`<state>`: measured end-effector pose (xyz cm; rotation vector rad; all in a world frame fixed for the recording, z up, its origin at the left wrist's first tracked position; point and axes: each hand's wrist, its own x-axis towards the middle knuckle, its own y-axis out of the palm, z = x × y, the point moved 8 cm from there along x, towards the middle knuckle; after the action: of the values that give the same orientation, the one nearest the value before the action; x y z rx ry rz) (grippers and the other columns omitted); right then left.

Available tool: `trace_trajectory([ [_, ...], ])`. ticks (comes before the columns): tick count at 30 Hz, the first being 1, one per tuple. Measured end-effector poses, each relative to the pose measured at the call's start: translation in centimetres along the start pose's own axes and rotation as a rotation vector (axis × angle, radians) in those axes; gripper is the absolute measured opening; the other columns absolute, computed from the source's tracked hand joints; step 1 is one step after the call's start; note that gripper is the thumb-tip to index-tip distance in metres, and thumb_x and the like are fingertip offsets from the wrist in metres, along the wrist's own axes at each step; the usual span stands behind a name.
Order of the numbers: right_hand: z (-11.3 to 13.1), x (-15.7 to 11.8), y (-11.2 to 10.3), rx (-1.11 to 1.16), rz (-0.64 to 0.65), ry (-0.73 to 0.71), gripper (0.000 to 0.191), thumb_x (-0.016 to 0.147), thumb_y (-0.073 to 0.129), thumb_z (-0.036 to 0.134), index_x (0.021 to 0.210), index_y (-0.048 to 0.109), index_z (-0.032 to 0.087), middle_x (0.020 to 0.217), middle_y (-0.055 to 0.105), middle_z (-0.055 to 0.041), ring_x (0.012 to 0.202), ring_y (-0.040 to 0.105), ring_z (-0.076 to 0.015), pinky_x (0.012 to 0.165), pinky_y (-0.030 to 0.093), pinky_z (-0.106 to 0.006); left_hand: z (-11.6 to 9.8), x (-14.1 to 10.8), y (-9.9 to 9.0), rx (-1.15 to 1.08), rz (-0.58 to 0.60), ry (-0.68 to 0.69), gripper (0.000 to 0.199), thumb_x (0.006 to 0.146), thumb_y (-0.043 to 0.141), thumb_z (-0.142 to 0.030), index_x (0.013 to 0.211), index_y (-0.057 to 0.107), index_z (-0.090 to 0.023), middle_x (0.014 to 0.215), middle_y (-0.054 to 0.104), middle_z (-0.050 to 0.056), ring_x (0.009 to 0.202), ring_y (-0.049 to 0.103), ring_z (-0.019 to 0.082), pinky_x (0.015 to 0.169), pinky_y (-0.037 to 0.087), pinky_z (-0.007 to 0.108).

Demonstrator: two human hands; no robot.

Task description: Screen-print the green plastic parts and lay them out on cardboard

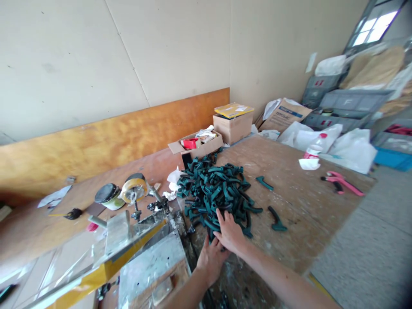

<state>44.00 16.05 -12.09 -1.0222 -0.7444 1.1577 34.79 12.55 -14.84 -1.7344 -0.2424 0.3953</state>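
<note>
A heap of dark green, curved plastic handle-like pieces (214, 184), some with black parts, lies on the wooden table. At its near edge, my left hand (211, 261) has its thumb and fingers closed about the end of one dark green piece (210, 234); part of that piece is hidden. My right hand (231, 231) is just above and to the right, fingers spread over the heap and touching it, its thumb near the left fingers. Two loose pieces lie apart on the right, a small one (265, 183) and a larger one (277, 219).
Left of my hands stands a metal jig (151, 266) with clamps and yellow tape. Behind it are a dark-lidded tub (109, 195) and a tape roll (134, 189). Cardboard boxes (233, 126) stand at the back. Pink-handled cutters (343, 182) and a bottle (314, 146) are right.
</note>
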Motion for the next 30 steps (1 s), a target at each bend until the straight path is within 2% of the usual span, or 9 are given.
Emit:
trace_trajectory([
  [5,-1.4,0.2,-2.8,0.053,0.052,-0.124,0.050,0.086,0.054,0.048,0.131,0.053,0.027,0.130,0.055,-0.0105,0.115,0.052,-0.0290,0.090,0.046,-0.041,0.6,-0.5,-0.3,-0.097,-0.062,-0.130,0.047,0.092,0.045,-0.027,0.138,0.043,-0.040,0.137,0.050,0.005,0.130,0.042,0.022,0.109,0.032,0.053],
  [9,-12.1,0.7,-6.7,-0.024,-0.102,0.157,0.037,0.093,0.040,0.037,0.123,0.058,0.025,0.120,0.060,-0.0102,0.107,0.057,-0.0251,0.089,0.046,-0.038,1.3,-0.9,-0.3,-0.128,-0.134,-0.238,0.051,0.088,0.050,-0.023,0.136,0.046,-0.039,0.132,0.052,0.005,0.122,0.047,0.023,0.110,0.033,0.048],
  [12,-21.4,-0.1,-6.4,-0.136,-0.074,0.471,0.051,0.088,0.046,0.031,0.136,0.045,0.016,0.123,0.056,-0.0190,0.109,0.057,-0.0309,0.087,0.047,-0.042,1.7,-1.1,-0.3,-0.143,-0.173,-0.273,0.049,0.087,0.052,-0.023,0.132,0.051,-0.040,0.130,0.053,0.004,0.119,0.049,0.023,0.111,0.032,0.050],
  [14,-24.8,-0.6,-4.9,-0.128,-0.009,0.551,0.054,0.086,0.048,0.027,0.138,0.043,0.014,0.122,0.057,-0.0202,0.107,0.059,-0.0316,0.086,0.048,-0.042,1.7,-1.2,-0.4,-0.159,-0.176,-0.258,0.045,0.087,0.053,-0.024,0.129,0.054,-0.039,0.132,0.052,0.004,0.122,0.047,0.023,0.111,0.030,0.050],
  [16,-25.9,-0.7,-3.5,-0.105,0.045,0.550,0.052,0.084,0.046,0.024,0.136,0.046,0.016,0.119,0.060,-0.0188,0.104,0.062,-0.0307,0.084,0.049,-0.041,1.6,-1.3,-0.6,-0.175,-0.176,-0.238,0.041,0.087,0.053,-0.026,0.126,0.056,-0.038,0.134,0.051,0.005,0.125,0.045,0.023,0.111,0.031,0.050],
  [19,-24.5,-0.3,-3.4,-0.054,0.010,0.517,0.056,0.084,0.044,0.027,0.140,0.042,0.019,0.117,0.063,-0.0164,0.102,0.063,-0.0318,0.082,0.049,-0.041,1.2,-2.0,-1.8,-0.193,-0.221,-0.218,0.036,0.089,0.050,-0.027,0.123,0.058,-0.035,0.132,0.054,0.006,0.125,0.046,0.022,0.109,0.034,0.050],
  [23,-19.2,0.3,-4.9,0.264,-0.145,0.415,0.070,0.078,0.051,0.039,0.144,0.035,0.023,0.110,0.066,-0.0127,0.090,0.065,-0.0323,0.076,0.051,-0.042,0.1,-4.4,-4.6,-0.214,-0.366,-0.199,0.032,0.086,0.053,-0.021,0.115,0.063,-0.029,0.123,0.061,0.005,0.116,0.053,0.020,0.101,0.043,0.041],
  [26,-12.9,-0.5,-4.4,0.577,-0.100,0.263,0.067,0.070,0.058,0.047,0.132,0.050,0.023,0.101,0.069,-0.0100,0.086,0.066,-0.0305,0.075,0.051,-0.039,-0.5,-8.5,-6.8,-0.264,-0.497,-0.236,0.026,0.085,0.054,-0.018,0.106,0.066,-0.026,0.109,0.067,0.003,0.100,0.060,0.017,0.088,0.050,0.031],
  [30,-2.7,-3.9,-0.8,0.618,0.136,0.100,0.048,0.062,0.066,0.060,0.096,0.068,0.025,0.089,0.071,-0.0055,0.085,0.064,-0.0298,0.077,0.050,-0.036,-0.3,-17.1,-8.6,-0.345,-0.664,-0.379,0.020,0.088,0.051,-0.017,0.096,0.068,-0.023,0.089,0.071,0.003,0.083,0.064,0.015,0.078,0.052,0.026],
])
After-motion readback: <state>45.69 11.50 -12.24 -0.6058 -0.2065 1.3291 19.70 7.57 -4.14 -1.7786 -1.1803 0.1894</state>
